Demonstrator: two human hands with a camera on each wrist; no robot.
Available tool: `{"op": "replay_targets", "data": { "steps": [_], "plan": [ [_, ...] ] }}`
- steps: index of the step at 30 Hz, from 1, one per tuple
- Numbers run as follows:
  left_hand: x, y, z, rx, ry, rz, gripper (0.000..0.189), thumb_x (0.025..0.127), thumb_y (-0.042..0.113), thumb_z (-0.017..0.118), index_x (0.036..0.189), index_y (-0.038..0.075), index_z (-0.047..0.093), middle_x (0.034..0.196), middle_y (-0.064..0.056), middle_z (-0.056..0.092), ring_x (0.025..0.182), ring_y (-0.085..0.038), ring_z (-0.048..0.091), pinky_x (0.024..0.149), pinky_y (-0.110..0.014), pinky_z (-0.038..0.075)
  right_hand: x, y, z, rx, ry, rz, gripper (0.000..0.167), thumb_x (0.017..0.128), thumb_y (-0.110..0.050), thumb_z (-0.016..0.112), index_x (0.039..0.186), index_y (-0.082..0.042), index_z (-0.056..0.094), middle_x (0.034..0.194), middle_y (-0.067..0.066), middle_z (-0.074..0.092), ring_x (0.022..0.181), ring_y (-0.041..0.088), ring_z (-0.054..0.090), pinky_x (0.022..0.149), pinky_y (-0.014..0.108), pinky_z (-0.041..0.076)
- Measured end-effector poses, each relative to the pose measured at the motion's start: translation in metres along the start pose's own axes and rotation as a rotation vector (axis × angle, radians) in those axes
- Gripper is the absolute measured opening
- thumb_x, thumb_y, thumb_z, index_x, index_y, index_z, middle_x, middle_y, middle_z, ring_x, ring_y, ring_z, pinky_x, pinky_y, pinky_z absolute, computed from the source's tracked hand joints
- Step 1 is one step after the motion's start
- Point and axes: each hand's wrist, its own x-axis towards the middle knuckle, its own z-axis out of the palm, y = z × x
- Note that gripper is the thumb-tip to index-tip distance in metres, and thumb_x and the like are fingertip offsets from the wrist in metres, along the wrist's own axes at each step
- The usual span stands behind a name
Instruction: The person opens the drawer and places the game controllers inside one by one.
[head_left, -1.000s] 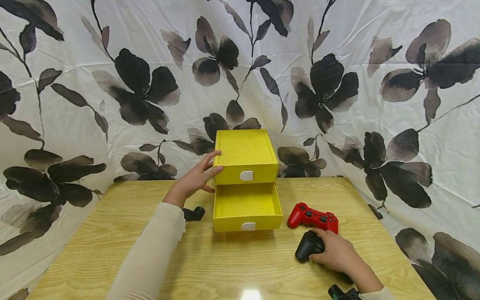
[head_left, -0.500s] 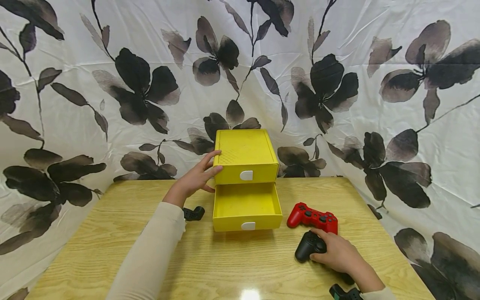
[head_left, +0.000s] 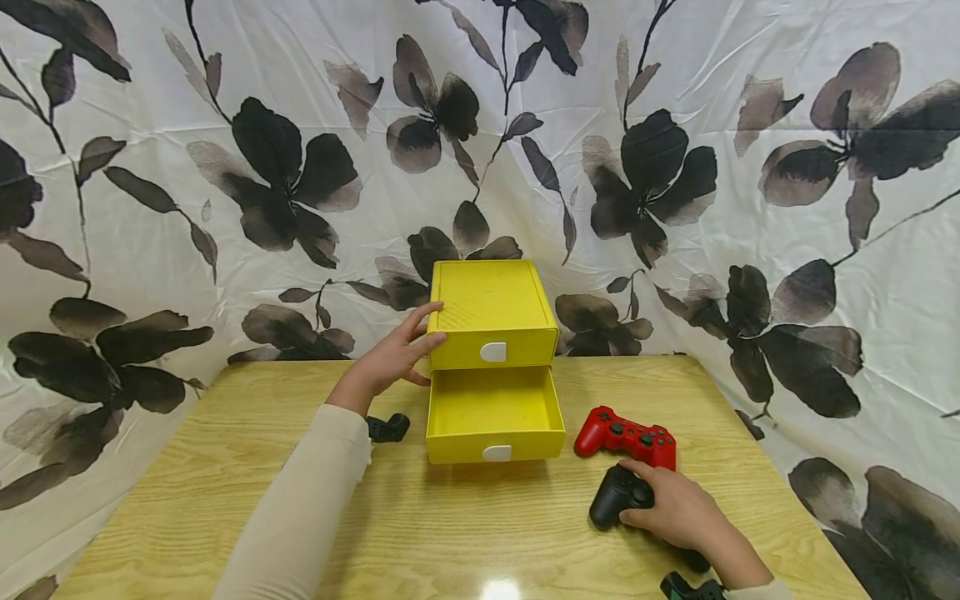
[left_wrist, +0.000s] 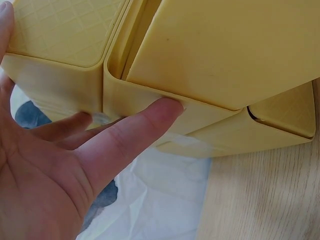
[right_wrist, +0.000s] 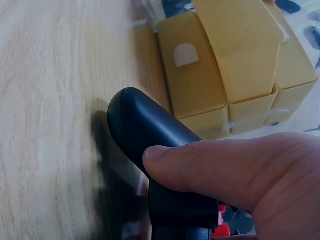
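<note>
1. From where I stand, the step in hand looks like taking up the black controller (head_left: 621, 496): the right hand (head_left: 671, 504) has it, thumb and fingers bent around it, on the near right part of the table (head_left: 450, 533).
2. The left hand (head_left: 390, 358) steadies the yellow drawer unit (head_left: 491, 292), I'd judge – fingers spread and nearly straight against its left side, reaching towards the top edge, holding nothing.
3. The lower drawer (head_left: 459, 449) stands pulled out towards the person; the upper drawer (head_left: 456, 351) is pushed in.
4. The next move, as I read it, calls for a firm grip and a clean lift, keeping the black controller clear of the red controller (head_left: 626, 437), which lies just beyond it and could be knocked. The left hand would do well to brace the unit meanwhile.
5. Much of the black controller is covered by the right hand; only one grip and a little of its face show well, with a dark end peeking out below the wrist.
6. I can't tell whether it rests on the wood or hangs just above – the right wrist view gives a blurred shadow beside it and no certain contact.
7. A dark piece (head_left: 388, 427) beside the left wrist is partly hidden; worn or lying there, I can't say. Another (head_left: 690, 588), at the right wrist, is cut off by the bottom edge.
</note>
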Motion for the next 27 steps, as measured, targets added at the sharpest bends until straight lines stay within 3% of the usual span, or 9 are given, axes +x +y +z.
{"op": "replay_targets", "data": {
  "steps": [7, 18, 27],
  "plan": [
    [-0.002, 0.001, 0.0, 0.008, 0.014, 0.006, 0.068, 0.091, 0.057, 0.056, 0.147, 0.053, 0.018, 0.163, -0.014, 0.006, 0.143, -0.044, 0.029, 0.077, -0.053, 0.058, 0.001, -0.003, -0.005, 0.01, -0.003, -0.005, 0.076, 0.069, -0.045, 0.083, 0.137, -0.026, 0.054, 0.115, 0.002, 0.066, 0.087, 0.017, 0.058, 0.065, 0.038, 0.046],
    [-0.001, -0.001, 0.0, 0.002, 0.009, -0.006, 0.067, 0.092, 0.056, 0.055, 0.147, 0.053, 0.017, 0.163, -0.013, 0.006, 0.142, -0.044, 0.029, 0.077, -0.053, 0.058, 0.002, -0.008, -0.017, -0.012, 0.012, -0.022, 0.078, 0.07, -0.049, 0.081, 0.139, -0.028, 0.053, 0.127, 0.008, 0.063, 0.102, 0.026, 0.063, 0.07, 0.043, 0.049],
    [-0.002, 0.001, 0.001, 0.006, 0.019, 0.01, 0.067, 0.091, 0.056, 0.056, 0.147, 0.052, 0.019, 0.163, -0.014, 0.007, 0.142, -0.044, 0.029, 0.076, -0.053, 0.058, 0.003, -0.012, -0.027, -0.003, 0.049, -0.048, 0.075, 0.071, -0.045, 0.081, 0.139, -0.027, 0.053, 0.125, 0.007, 0.064, 0.095, 0.021, 0.061, 0.065, 0.035, 0.044]
  ]
}}
